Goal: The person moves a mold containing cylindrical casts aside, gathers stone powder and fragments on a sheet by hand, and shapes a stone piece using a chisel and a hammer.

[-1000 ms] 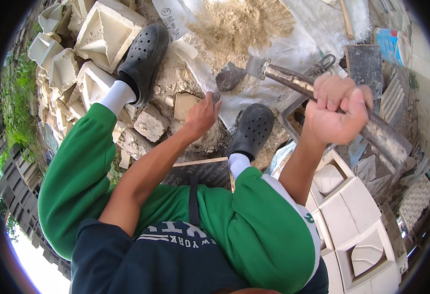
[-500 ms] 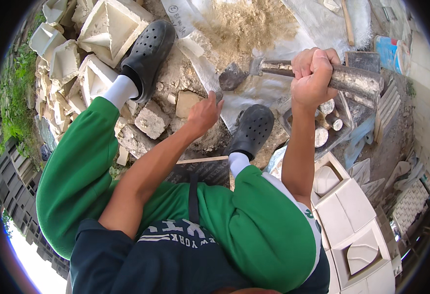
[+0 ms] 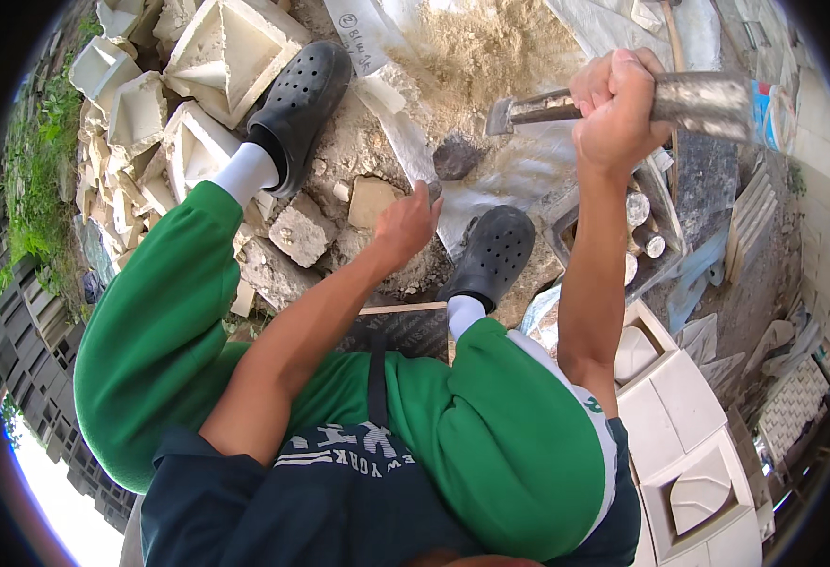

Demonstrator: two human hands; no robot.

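My right hand (image 3: 615, 106) is closed round the thick, worn wooden handle of a hammer-like tool (image 3: 538, 109). Its small metal head points left, raised above the sand, and the handle's far end is blurred. Below and left of that head, a dark stone lump (image 3: 456, 157) lies on the white sheet (image 3: 476, 194). Close by, my left hand (image 3: 406, 227) pinches a small grey chunk (image 3: 434, 192) at its fingertips, near the sheet's edge. What the chunk is made of, I cannot tell.
Broken white moulded blocks (image 3: 231, 61) are heaped at far left. Sand (image 3: 491, 47) covers the sheet ahead. A wooden box (image 3: 665, 194) of round pieces stands right, with white moulds (image 3: 665, 402) nearer. My dark clogs (image 3: 495, 255) flank the rubble (image 3: 302, 231).
My right hand has lifted the tool up and away from the dark stone lump. My left hand still pinches the small chunk, having moved slightly in the picture along with the view.
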